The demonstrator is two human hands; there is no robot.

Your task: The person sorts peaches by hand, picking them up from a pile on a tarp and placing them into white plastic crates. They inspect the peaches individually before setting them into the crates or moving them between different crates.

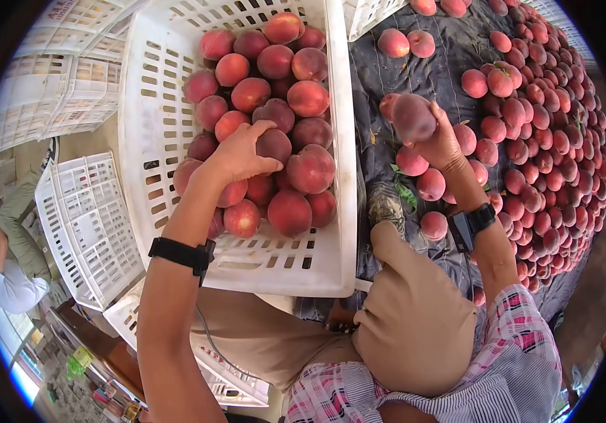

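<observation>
My left hand (239, 154) reaches into a white plastic crate (246, 271), its thumb and fingers closed around a dark red peach (274, 144) that sits among several others. Peaches such as a large one (310, 169) lie right beside that hand. Over the dark ground sheet, my right hand (445, 144) grips another dark red peach (413, 118), held up from the ones lying below. Its fingertips show at the peach's right side; the rest of the grip is partly hidden. Both wrists wear black straps.
A big heap of peaches (549, 169) spreads along the right on the black sheet (444, 77). Empty white crates (91, 225) stand at the left, with stacked ones (49, 92) behind. Another person (17, 282) is at the far left. My bent knee is beside the crate.
</observation>
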